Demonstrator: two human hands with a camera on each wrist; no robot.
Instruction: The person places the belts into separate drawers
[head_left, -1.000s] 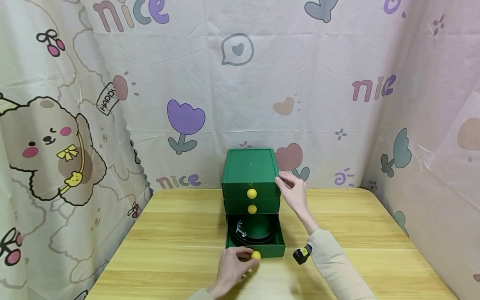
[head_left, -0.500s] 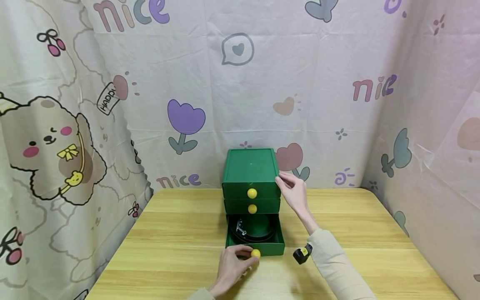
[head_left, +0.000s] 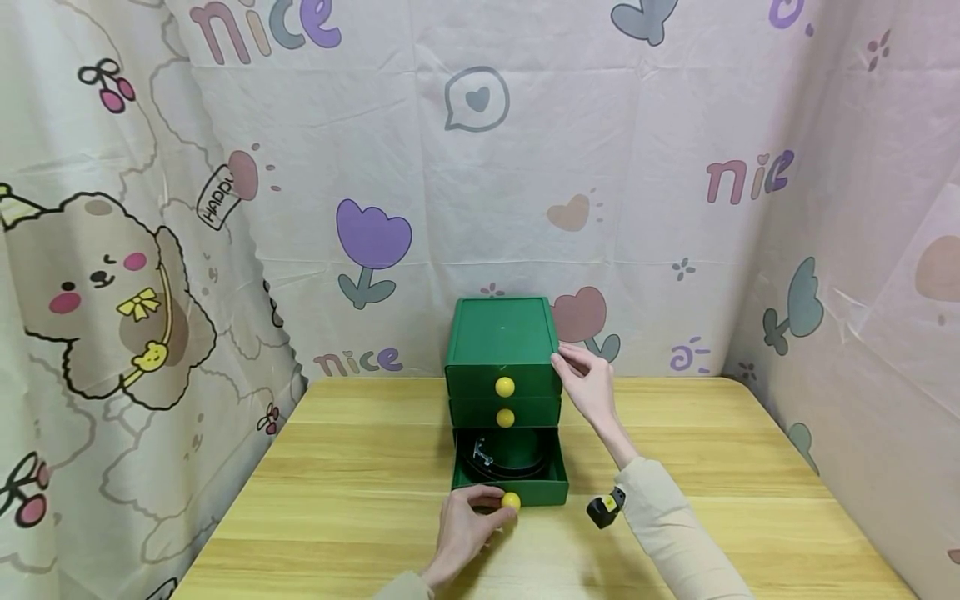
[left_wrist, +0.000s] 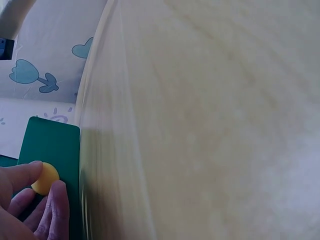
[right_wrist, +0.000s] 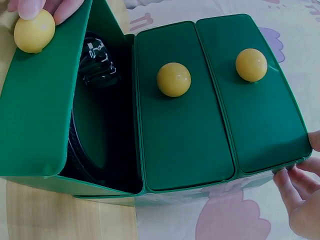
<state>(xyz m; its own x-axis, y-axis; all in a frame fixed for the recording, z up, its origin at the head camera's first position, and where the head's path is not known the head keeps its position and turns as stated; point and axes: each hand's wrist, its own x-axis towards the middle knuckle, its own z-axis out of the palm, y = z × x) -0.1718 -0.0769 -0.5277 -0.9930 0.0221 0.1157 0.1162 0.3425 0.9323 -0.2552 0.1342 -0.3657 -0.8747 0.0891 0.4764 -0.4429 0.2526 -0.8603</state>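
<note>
A small green drawer cabinet (head_left: 501,333) with three drawers and yellow knobs stands on the table. Its bottom drawer (head_left: 543,493) is pulled out, and a coiled black belt (head_left: 517,473) with a silver buckle (right_wrist: 96,57) lies inside. My left hand (head_left: 467,527) pinches that drawer's yellow knob (left_wrist: 46,179) between thumb and fingers. At the cabinet's upper right front corner, the fingertips of my right hand (head_left: 588,382) touch the edge and side. In the right wrist view, the middle drawer (right_wrist: 182,135) and top drawer (right_wrist: 255,110) are both closed.
The wooden table (head_left: 345,467) reaches back to a printed cloth backdrop (head_left: 480,183) just behind the cabinet. Cloth also hangs at the left and right. A small black camera (head_left: 604,508) is strapped to the right sleeve.
The bottom drawer has slid slightly inward, away from me, with my left hand still on its knob. My right hand stays at the cabinet corner.
</note>
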